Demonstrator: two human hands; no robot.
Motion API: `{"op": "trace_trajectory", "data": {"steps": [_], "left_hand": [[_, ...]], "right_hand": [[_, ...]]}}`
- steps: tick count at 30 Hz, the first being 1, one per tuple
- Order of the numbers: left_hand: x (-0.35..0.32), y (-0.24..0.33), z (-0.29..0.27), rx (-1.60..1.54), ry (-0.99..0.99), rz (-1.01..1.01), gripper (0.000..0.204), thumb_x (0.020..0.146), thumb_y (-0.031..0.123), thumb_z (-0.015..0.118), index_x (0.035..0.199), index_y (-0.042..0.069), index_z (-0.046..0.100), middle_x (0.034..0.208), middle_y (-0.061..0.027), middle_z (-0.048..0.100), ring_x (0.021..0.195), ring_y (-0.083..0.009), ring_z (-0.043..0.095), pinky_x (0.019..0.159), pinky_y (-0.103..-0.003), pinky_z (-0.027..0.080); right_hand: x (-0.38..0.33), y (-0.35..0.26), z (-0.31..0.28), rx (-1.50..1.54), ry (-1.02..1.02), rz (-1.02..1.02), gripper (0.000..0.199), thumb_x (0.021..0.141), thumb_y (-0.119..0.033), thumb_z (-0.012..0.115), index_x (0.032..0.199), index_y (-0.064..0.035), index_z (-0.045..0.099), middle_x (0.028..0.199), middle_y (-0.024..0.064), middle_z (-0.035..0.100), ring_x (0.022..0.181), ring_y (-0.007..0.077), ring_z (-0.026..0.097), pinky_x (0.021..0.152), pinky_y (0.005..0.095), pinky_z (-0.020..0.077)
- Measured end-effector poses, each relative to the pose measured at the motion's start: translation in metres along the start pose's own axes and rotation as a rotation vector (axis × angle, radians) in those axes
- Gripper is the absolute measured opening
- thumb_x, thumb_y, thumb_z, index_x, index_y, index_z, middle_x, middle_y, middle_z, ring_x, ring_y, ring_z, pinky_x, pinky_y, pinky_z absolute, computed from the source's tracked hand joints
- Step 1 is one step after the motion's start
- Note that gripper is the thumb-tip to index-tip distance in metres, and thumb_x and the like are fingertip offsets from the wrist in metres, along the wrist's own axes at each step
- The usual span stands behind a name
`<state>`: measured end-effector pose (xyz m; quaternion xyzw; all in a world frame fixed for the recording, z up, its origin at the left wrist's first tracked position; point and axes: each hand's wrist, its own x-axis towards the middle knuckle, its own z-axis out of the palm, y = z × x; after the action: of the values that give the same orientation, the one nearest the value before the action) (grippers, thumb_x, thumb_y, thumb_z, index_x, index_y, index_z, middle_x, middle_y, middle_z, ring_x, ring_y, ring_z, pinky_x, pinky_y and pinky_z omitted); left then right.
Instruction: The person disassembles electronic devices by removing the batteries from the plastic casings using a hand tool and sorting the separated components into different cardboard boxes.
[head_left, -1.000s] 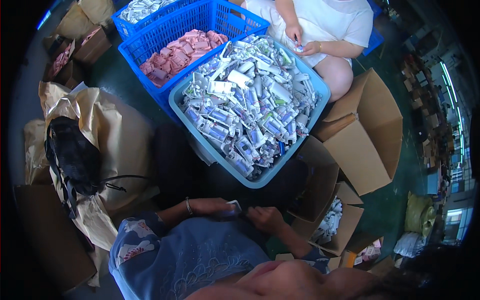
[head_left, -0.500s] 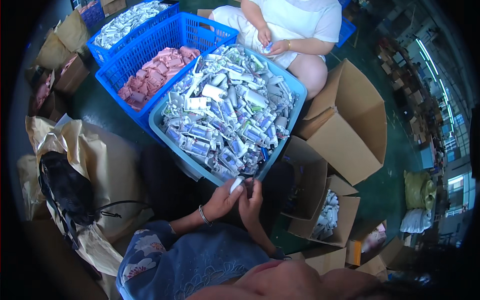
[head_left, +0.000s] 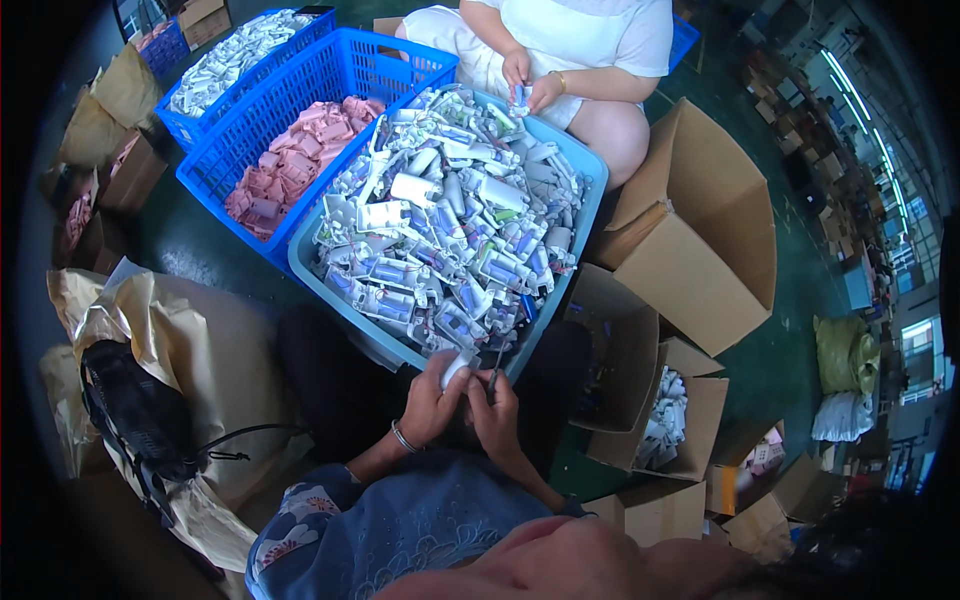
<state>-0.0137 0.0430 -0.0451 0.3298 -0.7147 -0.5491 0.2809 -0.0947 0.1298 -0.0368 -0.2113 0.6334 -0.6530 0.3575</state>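
White tube (head_left: pixel 455 368) now gripped in the left hand (head_left: pixel 432 400); right hand (head_left: pixel 497 412) pinching a thin tool (head_left: pixel 496 362), both raised to the crate (head_left: pixel 585 215) edge.

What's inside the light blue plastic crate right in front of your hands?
The light blue plastic crate is heaped with small white and blue packaged tubes, piled above the rim. The heap covers the crate's bottom and lower layers. The left hand holds one white piece at its near edge.
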Motion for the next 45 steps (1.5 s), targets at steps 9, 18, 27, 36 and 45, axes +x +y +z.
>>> {"op": "trace_trajectory", "data": {"steps": [9, 18, 27, 36, 45], "left_hand": [[0.018, -0.01, 0.011, -0.095, -0.064, -0.094, 0.038, 0.091, 0.03, 0.051, 0.111, -0.002, 0.05, 0.09, -0.0185, 0.061, 0.082, -0.0251, 0.061, 0.071, -0.035, 0.046], [0.029, -0.011, -0.002, -0.477, -0.301, -0.308, 0.032, 0.089, 0.022, 0.058, 0.111, 0.001, 0.049, 0.092, -0.0025, 0.054, 0.085, -0.0087, 0.05, 0.076, -0.024, 0.041], [0.016, 0.008, -0.007, 0.003, -0.124, -0.113, 0.036, 0.079, 0.03, 0.066, 0.096, 0.0, 0.056, 0.074, -0.0145, 0.057, 0.066, -0.0225, 0.059, 0.06, -0.033, 0.046], [0.007, -0.002, -0.019, -0.47, -0.612, -0.206, 0.042, 0.085, 0.033, 0.063, 0.109, 0.002, 0.047, 0.086, -0.0015, 0.053, 0.077, -0.0084, 0.051, 0.063, -0.022, 0.043], [-0.002, -0.014, -0.011, -0.895, -0.602, -0.589, 0.083, 0.086, 0.07, 0.02, 0.127, 0.001, 0.039, 0.105, -0.0065, 0.055, 0.09, -0.0105, 0.053, 0.076, -0.025, 0.045]], "right_hand": [[-0.013, 0.037, -0.003, -0.279, 0.091, -0.154, 0.012, 0.091, -0.012, 0.053, 0.096, -0.0017, 0.05, 0.066, 0.0003, 0.051, 0.054, 0.0044, 0.046, 0.048, 0.0213, 0.0361], [0.027, 0.005, -0.019, -0.453, -0.155, -0.232, 0.016, 0.086, -0.012, 0.06, 0.097, 0.0006, 0.058, 0.065, 0.0035, 0.056, 0.059, 0.0062, 0.052, 0.052, 0.0238, 0.0403], [0.013, -0.015, -0.02, -0.216, -0.291, 0.137, 0.017, 0.091, -0.016, 0.054, 0.083, -0.0006, 0.054, 0.056, 0.0014, 0.05, 0.048, 0.0097, 0.049, 0.043, 0.0264, 0.0351], [-0.001, -0.02, -0.035, 0.143, -0.42, 0.663, 0.026, 0.092, -0.027, 0.05, 0.078, -0.0057, 0.054, 0.06, -0.0019, 0.044, 0.049, 0.0082, 0.043, 0.045, 0.0235, 0.0332], [0.0, -0.013, -0.04, 0.284, -0.351, 0.744, 0.019, 0.089, -0.024, 0.056, 0.08, -0.0079, 0.051, 0.056, -0.0011, 0.039, 0.045, 0.0108, 0.04, 0.042, 0.0262, 0.0319]]}}
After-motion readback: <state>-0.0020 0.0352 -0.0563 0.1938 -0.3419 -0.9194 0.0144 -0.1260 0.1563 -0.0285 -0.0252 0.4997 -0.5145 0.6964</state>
